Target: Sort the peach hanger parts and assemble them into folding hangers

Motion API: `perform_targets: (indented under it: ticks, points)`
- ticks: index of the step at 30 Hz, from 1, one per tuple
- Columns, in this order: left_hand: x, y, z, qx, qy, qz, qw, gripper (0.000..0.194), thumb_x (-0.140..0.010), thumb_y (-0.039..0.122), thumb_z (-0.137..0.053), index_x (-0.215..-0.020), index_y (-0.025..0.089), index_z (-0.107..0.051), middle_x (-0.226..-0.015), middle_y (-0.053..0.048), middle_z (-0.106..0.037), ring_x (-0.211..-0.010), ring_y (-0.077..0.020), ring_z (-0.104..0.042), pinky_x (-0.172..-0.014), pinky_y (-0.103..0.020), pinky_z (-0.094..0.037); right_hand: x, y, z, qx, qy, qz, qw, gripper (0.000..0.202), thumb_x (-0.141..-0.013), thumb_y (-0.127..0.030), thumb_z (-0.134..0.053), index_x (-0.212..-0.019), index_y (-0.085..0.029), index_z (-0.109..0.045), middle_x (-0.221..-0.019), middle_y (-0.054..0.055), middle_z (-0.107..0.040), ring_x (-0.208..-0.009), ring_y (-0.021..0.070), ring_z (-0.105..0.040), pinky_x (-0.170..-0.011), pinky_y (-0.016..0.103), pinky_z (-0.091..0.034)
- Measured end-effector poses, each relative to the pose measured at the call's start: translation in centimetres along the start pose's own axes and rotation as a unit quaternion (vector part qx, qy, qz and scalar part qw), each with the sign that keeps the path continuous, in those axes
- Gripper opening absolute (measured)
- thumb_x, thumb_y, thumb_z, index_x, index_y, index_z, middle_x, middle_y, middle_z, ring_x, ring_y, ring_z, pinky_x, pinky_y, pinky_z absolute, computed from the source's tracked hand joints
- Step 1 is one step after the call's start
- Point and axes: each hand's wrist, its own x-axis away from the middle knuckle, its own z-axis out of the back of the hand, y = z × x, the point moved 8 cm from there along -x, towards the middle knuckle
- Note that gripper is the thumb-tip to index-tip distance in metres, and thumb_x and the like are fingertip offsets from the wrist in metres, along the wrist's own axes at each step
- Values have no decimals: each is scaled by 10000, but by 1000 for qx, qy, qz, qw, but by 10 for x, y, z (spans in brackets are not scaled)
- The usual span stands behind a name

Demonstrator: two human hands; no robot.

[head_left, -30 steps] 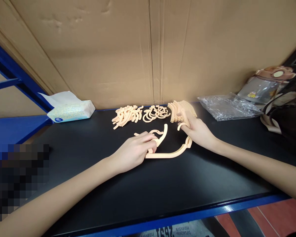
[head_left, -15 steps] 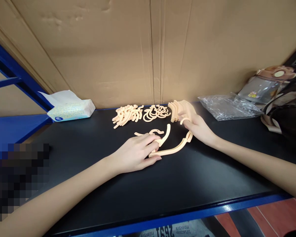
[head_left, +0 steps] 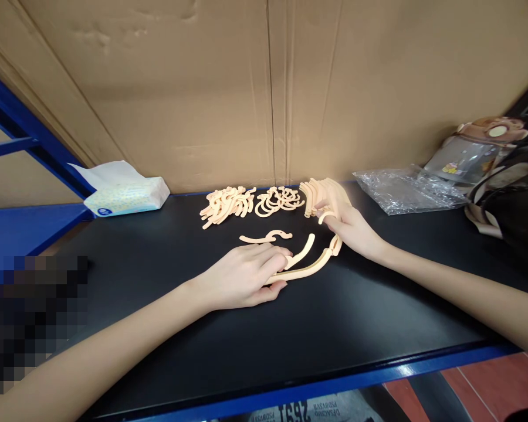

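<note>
Left hand [head_left: 246,274]: extended from the lower left along a slanting forearm, back upward, wrist nearly straight, low over the dark surface [head_left: 264,346]. Fingers bent, with thumb stretched rightward beneath them; pinching the near-left end of a cream jointed strip [head_left: 305,271]. Also at these fingertips, a slim curved piece [head_left: 305,248], angled up and right.

Right hand [head_left: 354,227]: brought in from the right edge along a forearm sloping up and left, back turned outward, wrist slightly bent. Fingers curled toward the thumb, closed on the far-right end of the jointed strip; exact contact partly hidden. Beside the thumb, a small hook [head_left: 326,216] jutting out.

Jointed strip: slung between both hands, bowed toward the near side, with a joint just below the right hand.

On the surface, just beyond the left hand: one hooked piece [head_left: 266,238]. Farther back, left to right: loose pile of pieces [head_left: 227,205], tangle of hooks [head_left: 280,201], stack of curved bars [head_left: 315,196]. Far left: tissue pack [head_left: 127,196]. Right: clear plastic bag [head_left: 409,190], bottle [head_left: 469,155], dark bag [head_left: 519,205].
</note>
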Motion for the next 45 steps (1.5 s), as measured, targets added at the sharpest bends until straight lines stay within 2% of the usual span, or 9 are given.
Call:
perform_targets:
  ticks: [4, 9, 13, 18, 23, 28, 32, 39, 45]
  points:
    - [-1, 2, 0, -5, 3, -9, 1000, 95, -861, 147, -494, -894, 193, -417, -1059, -71, -660, -960, -194, -646, -790, -289, -504, 1, -3, -1, 35, -14, 10, 999, 236, -831, -246, -433, -996, -201, -595, -821, 11, -643, -744, 182, -572, -737, 330, -435]
    - [-2, 3, 1, -19, 5, -5, 1000, 55, -877, 131, -455, -888, 184, -447, -967, -62, -670, -891, -177, -653, -760, -278, -505, 3, -10, -4, 50, -30, 33, 998, 230, -802, -209, -439, -987, -216, -574, -958, 22, -663, -852, 199, -597, -788, 337, -435]
    - [-2, -1, 2, -46, 9, 11, 999, 74, -903, 168, -447, -970, 177, -476, -985, -53, -668, -906, -179, -643, -765, -282, -500, 4, -14, -6, 80, -40, 43, 995, 225, -797, -212, -466, -1002, -223, -557, -846, -3, -641, -758, 179, -590, -734, 310, -428]
    - [0, -13, 7, -99, 39, 55, 993, 166, -925, 266, -486, -1048, 157, -495, -924, -47, -660, -791, -176, -632, -687, -286, -497, 9, -14, -10, 116, -63, 21, 991, 329, -819, -270, -484, -1140, -201, -504, -619, -55, -538, -536, 145, -494, -562, 267, -371]
    - [1, -24, 9, -114, 48, 100, 987, 178, -935, 286, -490, -1066, 165, -502, -953, -49, -664, -822, -184, -631, -716, -295, -494, 18, -28, -20, 78, -123, 76, 986, 492, -875, -293, -472, -1338, -213, -328, -661, -69, -577, -498, 116, -448, -549, 244, -363]
    - [2, -29, 9, -107, 48, 129, 985, 162, -945, 290, -487, -1067, 184, -487, -1059, -48, -657, -893, -189, -636, -745, -294, -487, 26, -40, -25, 42, -154, 121, 980, 475, -913, -296, -450, -1355, -205, -302, -605, -95, -430, -501, 106, -420, -532, 221, -348]
    - [2, -33, 9, -101, 47, 153, 982, 182, -928, 341, -516, -1024, 193, -471, -1051, -40, -637, -873, -180, -632, -696, -277, -476, 32, -45, -29, 43, -176, 139, 973, 446, -939, -293, -408, -1361, -191, -307, -626, -85, -470, -519, 106, -448, -548, 221, -369]
    - [4, -37, 8, -87, 35, 197, 976, 225, -918, 338, -513, -767, 203, -417, -686, 45, -543, -579, -116, -519, -488, -217, -313, 36, -52, -29, 69, -171, 175, 967, 376, -958, -306, -396, -1317, -194, -386, -673, -58, -535, -542, 103, -490, -556, 221, -386]
    - [7, -39, 4, 14, 23, 266, 964, 119, -903, 251, -460, -797, 212, -425, -768, 35, -541, -656, -116, -534, -535, -213, -351, 45, -61, -35, 70, -207, 239, 946, 308, -979, -259, -324, -1235, -224, -491, -956, 34, -639, -787, 140, -593, -706, 267, -454]
